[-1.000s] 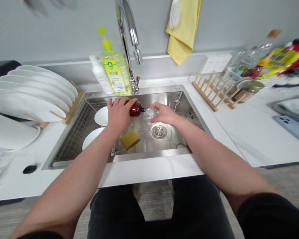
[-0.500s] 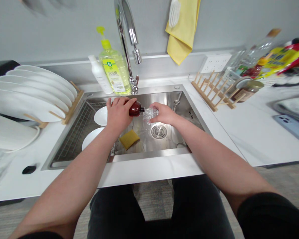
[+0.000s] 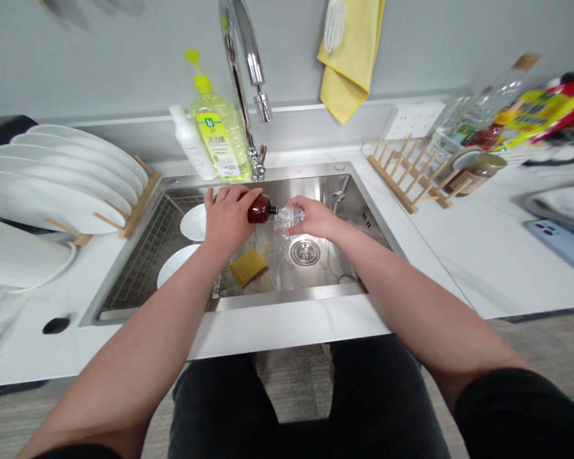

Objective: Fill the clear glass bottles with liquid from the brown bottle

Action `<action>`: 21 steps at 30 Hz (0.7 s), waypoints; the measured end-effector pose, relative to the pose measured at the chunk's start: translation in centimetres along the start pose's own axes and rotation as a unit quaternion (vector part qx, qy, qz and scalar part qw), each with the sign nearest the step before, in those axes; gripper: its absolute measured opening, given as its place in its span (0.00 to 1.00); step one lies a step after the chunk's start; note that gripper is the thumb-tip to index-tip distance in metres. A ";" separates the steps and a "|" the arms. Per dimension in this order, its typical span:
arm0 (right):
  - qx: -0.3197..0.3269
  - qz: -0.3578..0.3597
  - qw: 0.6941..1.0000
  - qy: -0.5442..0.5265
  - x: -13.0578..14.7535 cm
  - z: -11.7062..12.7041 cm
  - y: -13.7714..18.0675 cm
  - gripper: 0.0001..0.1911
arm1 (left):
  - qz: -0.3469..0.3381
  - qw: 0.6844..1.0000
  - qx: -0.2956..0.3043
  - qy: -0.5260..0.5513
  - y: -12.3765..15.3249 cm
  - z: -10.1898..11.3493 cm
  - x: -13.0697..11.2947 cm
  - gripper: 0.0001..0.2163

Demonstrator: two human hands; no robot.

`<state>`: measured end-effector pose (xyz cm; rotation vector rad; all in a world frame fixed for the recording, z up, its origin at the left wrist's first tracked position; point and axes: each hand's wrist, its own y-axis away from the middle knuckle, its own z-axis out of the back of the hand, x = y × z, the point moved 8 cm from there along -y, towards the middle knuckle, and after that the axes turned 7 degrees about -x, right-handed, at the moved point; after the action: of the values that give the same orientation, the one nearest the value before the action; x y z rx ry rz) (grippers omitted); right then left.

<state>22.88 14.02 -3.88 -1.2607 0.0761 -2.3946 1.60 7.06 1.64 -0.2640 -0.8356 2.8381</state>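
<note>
The steel sink [image 3: 291, 297] takes up the middle of the counter. In its left part sits a wire rack [image 3: 141, 248] bearing two white dishes [image 3: 192, 224], one far and one near, both partly hidden by the left arm. Left of the sink, a row of large white plates [image 3: 52, 185] leans in a wooden stand [image 3: 143, 204].

Behind the sink's far rim, left of the tap, stands a clear pump bottle [image 3: 220, 140] of yellow-green liquid. A slimmer white bottle [image 3: 192, 143] is just to its left; its contents are hidden. On the right counter, a lidded jar [image 3: 478, 175] is beside an emptier wooden rack [image 3: 414, 175]; what fills the jar is too blurred to tell.

Over the middle of the sink, the left hand [image 3: 229, 217] is wrapped around a dark red bottle [image 3: 258, 209], tipped onto its side with its black neck pointing right. The right hand [image 3: 316, 218] holds a small clear container [image 3: 283, 221] between thumb and fingers, right at that neck; whether the two touch, or liquid is inside, cannot be told. On the sink floor, nearer, lies a yellow sponge [image 3: 248, 268], left of the round drain [image 3: 305, 253].
</note>
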 end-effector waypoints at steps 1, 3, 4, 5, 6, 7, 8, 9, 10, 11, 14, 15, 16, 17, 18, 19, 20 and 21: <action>0.000 0.000 1.000 -0.001 0.0 0.0 0.0 0.34 | 0.001 1.000 0.003 0.002 0.0 0.0 0.0 0.30; 0.000 -0.001 1.000 0.000 0.1 0.0 0.0 0.34 | 0.004 1.000 0.005 0.006 0.0 0.0 0.0 0.30; 0.000 -0.001 1.000 0.001 0.1 0.0 0.0 0.34 | 0.005 1.000 0.005 0.008 0.0 0.0 0.0 0.30; 0.000 -0.001 1.000 0.001 0.1 0.0 0.1 0.34 | 0.005 1.000 0.005 0.008 0.0 0.0 0.0 0.30; -0.001 -0.001 1.000 0.001 0.1 0.0 0.1 0.34 | 0.004 1.000 0.005 0.008 0.0 0.0 0.0 0.30; -0.001 0.000 1.000 0.001 0.1 0.0 0.1 0.34 | 0.003 1.000 0.004 0.007 0.0 0.0 0.0 0.29; -0.003 0.001 1.000 0.000 0.1 0.1 0.1 0.34 | 0.001 1.000 0.003 0.007 0.0 0.0 0.0 0.29; -0.004 0.003 1.000 -0.001 0.2 0.1 0.1 0.34 | -0.001 1.000 0.001 0.007 0.1 0.0 0.0 0.29; -0.007 0.005 1.000 -0.002 0.2 0.1 0.1 0.34 | 0.000 1.000 -0.001 0.008 0.1 0.0 0.0 0.29; -0.009 0.006 1.000 -0.003 0.3 0.2 0.1 0.34 | 0.001 1.000 -0.002 0.009 0.1 0.0 0.0 0.29; -0.015 0.010 1.000 -0.006 0.5 0.3 0.1 0.34 | 0.011 1.000 0.001 0.011 0.1 -0.1 0.1 0.30; -0.017 0.013 1.000 -0.007 0.6 0.4 0.1 0.34 | 0.014 1.000 0.003 0.011 0.1 -0.1 0.1 0.30; -0.019 0.016 1.000 -0.009 0.6 0.4 0.1 0.34 | 0.018 1.000 0.004 0.012 0.1 -0.2 0.2 0.31; -0.022 0.018 1.000 -0.011 0.7 0.5 0.1 0.35 | 0.023 1.000 0.005 0.013 0.1 -0.2 0.2 0.31; -0.026 0.019 0.999 -0.013 0.7 0.6 0.0 0.35 | 0.028 0.999 0.006 0.016 0.1 -0.2 0.3 0.32; -0.029 0.020 0.999 -0.015 0.8 0.7 0.0 0.36 | 0.034 0.999 0.008 0.022 0.0 -0.2 0.5 0.33; -0.034 0.021 0.999 -0.018 0.8 0.8 0.0 0.36 | 0.040 0.999 0.011 0.030 0.0 -0.3 0.6 0.33; -0.039 0.022 0.999 -0.021 0.9 0.9 0.0 0.36 | 0.045 0.998 0.014 0.042 0.0 -0.5 0.8 0.34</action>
<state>23.19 13.82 -2.67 -1.3303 0.1840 -2.3456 0.97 7.50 1.19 -0.4250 -0.7864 2.8964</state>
